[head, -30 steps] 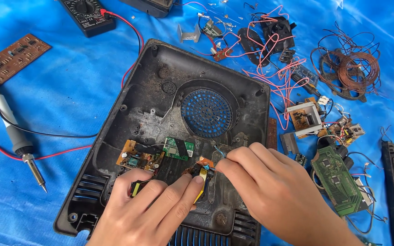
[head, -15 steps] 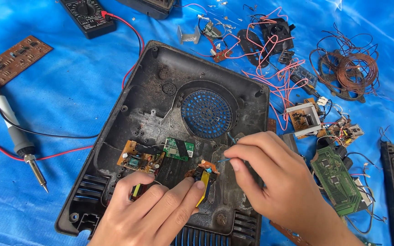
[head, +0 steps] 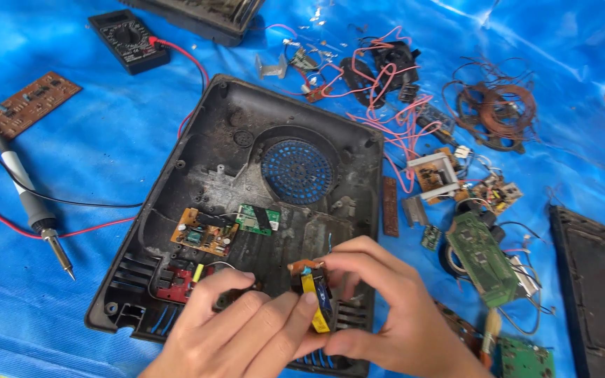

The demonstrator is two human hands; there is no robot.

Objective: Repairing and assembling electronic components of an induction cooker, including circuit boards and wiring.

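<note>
A black plastic appliance shell lies open on the blue tarp, with a round blue fan grille in its middle. Inside it sit a small orange circuit board, a green board and a red part. Both my hands meet over the shell's near edge. My left hand and my right hand together pinch a small component with yellow, blue and orange parts, held upright between the fingertips. The shell's near corner is hidden beneath my hands.
A soldering iron and a brown circuit board lie at the left. A black multimeter with red lead sits at the top. Red wires, a copper coil, a green board and small parts crowd the right. A black panel lies far right.
My right hand has drawn back toward me and joined the left hand on the small yellow and blue component, which is now lifted upright. The view has shifted slightly.
</note>
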